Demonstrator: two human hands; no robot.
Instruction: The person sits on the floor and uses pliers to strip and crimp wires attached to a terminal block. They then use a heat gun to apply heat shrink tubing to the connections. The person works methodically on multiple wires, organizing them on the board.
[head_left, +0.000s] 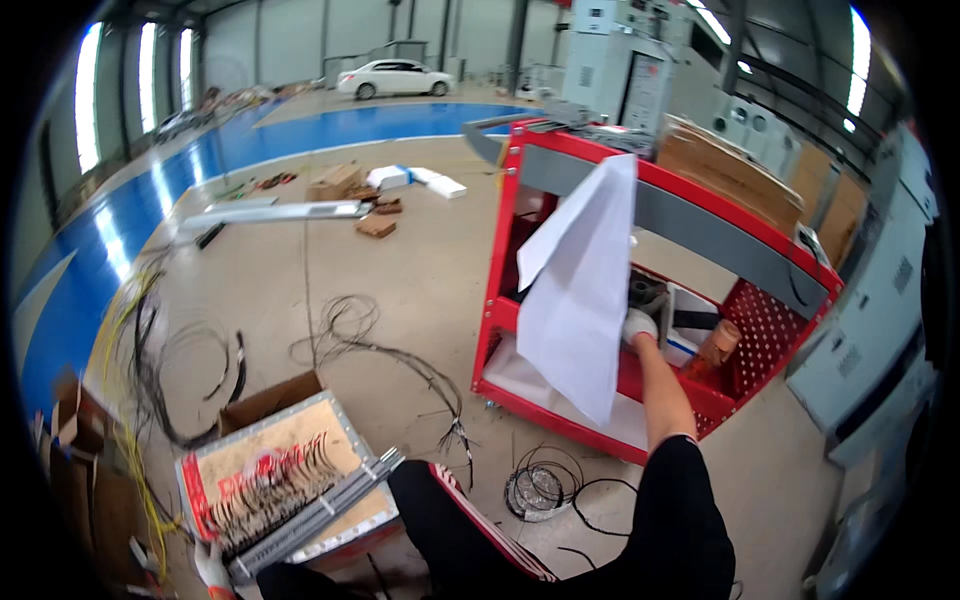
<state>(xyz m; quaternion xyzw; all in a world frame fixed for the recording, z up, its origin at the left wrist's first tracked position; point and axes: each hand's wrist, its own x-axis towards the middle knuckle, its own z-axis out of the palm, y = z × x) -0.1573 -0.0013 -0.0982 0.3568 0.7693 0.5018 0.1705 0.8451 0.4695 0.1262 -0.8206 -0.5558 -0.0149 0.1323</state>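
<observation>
My right hand [639, 325], in a white glove, reaches into the middle shelf of a red tool cart [492, 300]. Its fingers are hidden among dark parts [648, 295] there, so their grip does not show. Beside that hand a large white sheet [580, 290] hangs over the cart's front. An orange-brown cylinder [713, 345] stands to the right of my wrist. At the lower left my gloved left hand [212, 568] is near the end of a bundle of grey strips [320, 512] and a row of dark curved pieces [275, 490], both on a carton [335, 425]. Its fingers are unclear.
Black cables [400, 355] lie loose on the floor, with a coil of wire [535, 490] before the cart. Farther off are a long metal profile [285, 212] and a small cardboard box [335, 182]. Grey cabinets [860, 320] line the right. A white car [395, 78] stands far back.
</observation>
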